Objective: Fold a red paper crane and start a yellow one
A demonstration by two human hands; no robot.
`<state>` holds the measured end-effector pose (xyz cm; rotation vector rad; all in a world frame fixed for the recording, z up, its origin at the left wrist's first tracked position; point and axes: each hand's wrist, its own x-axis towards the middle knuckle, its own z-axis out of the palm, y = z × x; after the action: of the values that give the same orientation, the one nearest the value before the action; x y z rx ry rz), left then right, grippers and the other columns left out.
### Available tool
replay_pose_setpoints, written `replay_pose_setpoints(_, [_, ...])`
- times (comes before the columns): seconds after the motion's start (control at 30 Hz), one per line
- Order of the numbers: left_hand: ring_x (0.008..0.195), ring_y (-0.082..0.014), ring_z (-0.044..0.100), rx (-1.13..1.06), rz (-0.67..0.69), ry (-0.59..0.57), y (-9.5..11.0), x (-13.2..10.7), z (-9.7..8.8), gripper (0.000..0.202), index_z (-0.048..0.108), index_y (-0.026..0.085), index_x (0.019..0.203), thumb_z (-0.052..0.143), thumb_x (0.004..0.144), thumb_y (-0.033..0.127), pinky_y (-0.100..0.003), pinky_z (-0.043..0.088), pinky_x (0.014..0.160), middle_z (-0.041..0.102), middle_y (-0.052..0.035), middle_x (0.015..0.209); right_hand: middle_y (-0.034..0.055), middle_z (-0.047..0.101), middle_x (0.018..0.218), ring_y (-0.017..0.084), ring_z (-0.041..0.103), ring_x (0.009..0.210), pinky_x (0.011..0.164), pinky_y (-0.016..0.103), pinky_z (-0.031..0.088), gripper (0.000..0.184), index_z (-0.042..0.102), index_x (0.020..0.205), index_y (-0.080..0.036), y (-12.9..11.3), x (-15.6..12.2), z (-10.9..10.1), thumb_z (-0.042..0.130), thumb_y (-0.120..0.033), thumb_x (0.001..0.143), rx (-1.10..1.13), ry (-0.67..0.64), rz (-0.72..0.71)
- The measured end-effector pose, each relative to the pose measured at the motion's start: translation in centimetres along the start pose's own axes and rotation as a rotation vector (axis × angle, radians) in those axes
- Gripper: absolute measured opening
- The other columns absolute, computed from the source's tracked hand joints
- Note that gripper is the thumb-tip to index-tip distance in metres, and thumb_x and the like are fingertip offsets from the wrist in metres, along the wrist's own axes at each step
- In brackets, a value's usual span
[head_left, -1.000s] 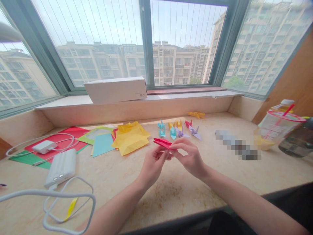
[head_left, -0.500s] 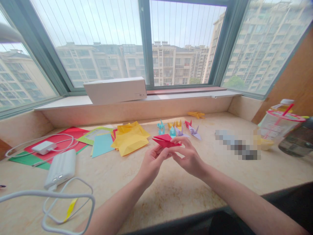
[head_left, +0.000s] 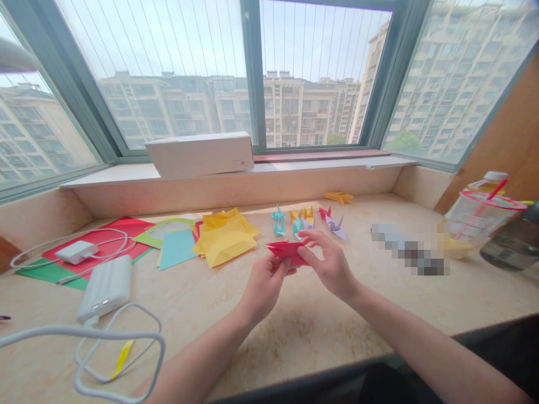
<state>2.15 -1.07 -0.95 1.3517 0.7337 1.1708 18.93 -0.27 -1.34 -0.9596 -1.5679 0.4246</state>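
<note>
A piece of folded red origami paper (head_left: pixel 298 253) is held above the stone ledge, its narrow point toward the left. My left hand (head_left: pixel 266 283) is closed on its lower left part, thumb in front and fingers beneath. At its right end, the thumb of my right hand (head_left: pixel 332 262) presses the paper, while the index and other fingers arch above it. Just behind my hands stand several small folded paper cranes: blue ones (head_left: pixel 278 220), yellow ones (head_left: pixel 302 214), a red one (head_left: pixel 324 213) and a purple one (head_left: pixel 336 227).
Yellow sheets (head_left: pixel 225 238), a light blue sheet (head_left: pixel 177 248) and red paper (head_left: pixel 99 252) lie on the left. A white power bank (head_left: pixel 105 287) with a looping cable (head_left: pixel 162 359) is nearer. On the right are a plastic cup (head_left: pixel 478 219) and a blurred-out object (head_left: pixel 408 251).
The red paper has tilted and moved slightly right and down. My right fingers have lifted off its top edge, and the right thumb now lies on its front.
</note>
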Motion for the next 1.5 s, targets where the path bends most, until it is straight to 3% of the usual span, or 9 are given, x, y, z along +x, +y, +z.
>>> replay_pose_setpoints(0.17, [0.095,-0.0280,0.072,-0.022,-0.048,-0.054,0.44,-0.53,0.43,0.036,0.068,0.012,0.113,0.069,0.085,0.035,-0.039,0.058,0.083,0.075,-0.0150,0.105,0.0043,0.074,0.087,0.019,0.065,0.077,0.075,0.035,0.054,0.019,0.073,0.100,-0.021,0.13,-0.13,0.18,0.069,-0.031,0.084,0.093,-0.036,0.130])
replay_pose_setpoints(0.4, [0.102,-0.0295,0.070,-0.102,-0.115,0.001,0.60,-0.38,0.14,0.035,0.072,0.014,0.108,0.073,0.081,0.036,-0.041,0.057,0.087,0.074,-0.0131,0.110,0.0031,0.074,0.082,0.020,0.065,0.078,0.076,0.036,0.051,0.018,0.075,0.097,-0.022,0.09,-0.24,0.23,0.072,-0.031,0.081,0.065,-0.037,0.124])
replay_pose_setpoints(0.7, [0.096,-0.0276,0.071,-0.018,-0.102,0.079,0.48,-0.14,0.00,0.034,0.072,0.015,0.102,0.074,0.079,0.039,-0.038,0.058,0.082,0.076,-0.0109,0.100,0.0033,0.076,0.087,0.020,0.068,0.082,0.079,0.036,0.053,0.014,0.075,0.095,-0.022,-0.03,-0.30,0.13,0.067,-0.029,0.085,0.098,-0.088,0.152])
replay_pose_setpoints(0.93, [0.096,-0.0278,0.072,-0.042,-0.118,0.026,0.54,-0.31,0.16,0.035,0.074,0.014,0.105,0.075,0.079,0.037,-0.039,0.055,0.089,0.077,-0.0121,0.100,0.0034,0.075,0.084,0.020,0.068,0.079,0.076,0.035,0.054,0.013,0.075,0.094,-0.022,0.31,-0.48,0.14,0.068,-0.027,0.085,0.024,-0.075,0.077])
replay_pose_setpoints(1.03, [0.094,-0.0273,0.072,-0.079,-0.118,0.065,0.35,-0.24,0.08,0.033,0.075,0.014,0.102,0.075,0.078,0.037,-0.039,0.055,0.088,0.077,-0.0118,0.101,0.0031,0.073,0.082,0.019,0.066,0.076,0.074,0.035,0.053,0.011,0.074,0.094,-0.022,0.23,-0.44,0.15,0.068,-0.028,0.086,-0.028,-0.085,0.007])
replay_pose_setpoints(1.17, [0.088,-0.0262,0.073,-0.077,-0.103,0.136,0.19,-0.15,-0.04,0.029,0.076,0.015,0.096,0.077,0.076,0.037,-0.038,0.057,0.083,0.078,-0.0101,0.094,0.0051,0.071,0.089,0.021,0.064,0.087,0.082,0.039,0.051,0.008,0.072,0.092,-0.022,0.07,-0.30,0.13,0.068,-0.027,0.086,-0.063,-0.071,-0.119])
replay_pose_setpoints(1.5, [0.087,-0.0246,0.072,-0.071,-0.083,0.109,0.22,-0.15,-0.08,0.024,0.075,0.013,0.091,0.074,0.078,0.033,-0.038,0.057,0.085,0.077,-0.0099,0.091,0.0055,0.069,0.086,0.022,0.063,0.086,0.080,0.039,0.050,0.005,0.073,0.085,-0.022,0.01,-0.47,0.13,0.067,-0.022,0.087,-0.096,-0.029,-0.145])
